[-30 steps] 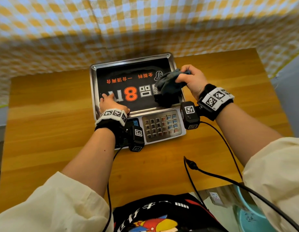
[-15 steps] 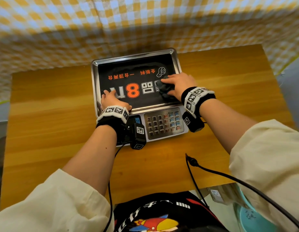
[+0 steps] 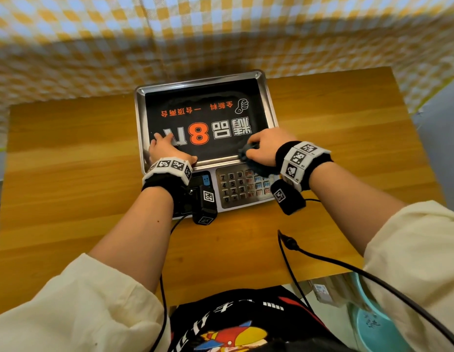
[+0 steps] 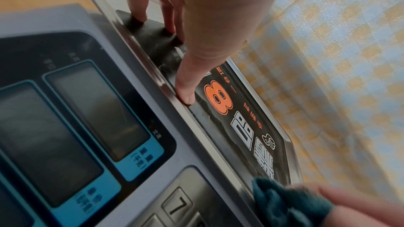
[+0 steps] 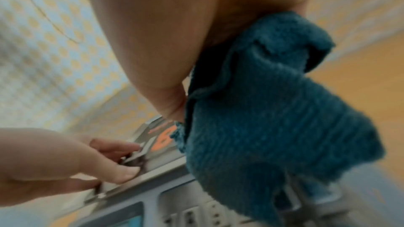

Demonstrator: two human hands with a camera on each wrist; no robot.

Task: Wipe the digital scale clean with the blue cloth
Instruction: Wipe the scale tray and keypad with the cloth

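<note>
The digital scale (image 3: 267, 102) stands at the back middle of the wooden table, its steel pan covered by a black printed film and its keypad (image 3: 242, 185) facing me. My left hand (image 3: 165, 148) presses on the pan's front left corner, fingers straight and spread, thumb on the front rim (image 4: 186, 92). My right hand (image 3: 266, 148) grips the bunched blue cloth (image 3: 248, 154) at the pan's front right corner, over the front rim. In the right wrist view the blue cloth (image 5: 273, 110) hangs from the palm above the keypad. The right fingers are hidden by the cloth.
The wooden table (image 3: 68, 174) stretches left and right of the scale. A yellow checked curtain (image 3: 94, 47) hangs behind it. A black cable (image 3: 292, 245) lies on the table's front right. A teal stool (image 3: 373, 321) shows below the table's edge.
My right hand has drawn the blue cloth from the pan's right rear across the film to its front right corner. The left hand has stayed on the front left corner.
</note>
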